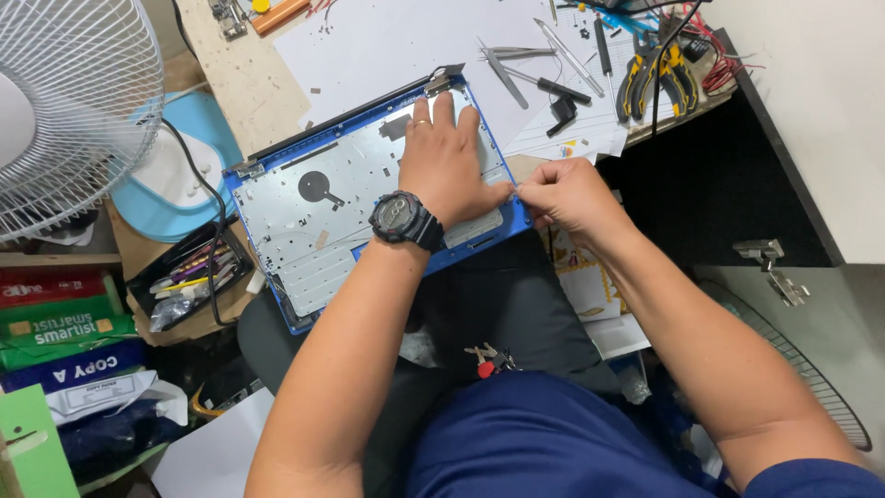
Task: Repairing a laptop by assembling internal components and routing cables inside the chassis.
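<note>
Blue laptop shell [304, 221] under left hand [449, 161], right hand [567, 194] pinching its edge

At the left edge of the view, flat paper packages [57, 337] lie stacked: a red one on top, green beneath, then dark blue, then a white one. A bright green box [32, 443] stands at the bottom left corner.
</note>
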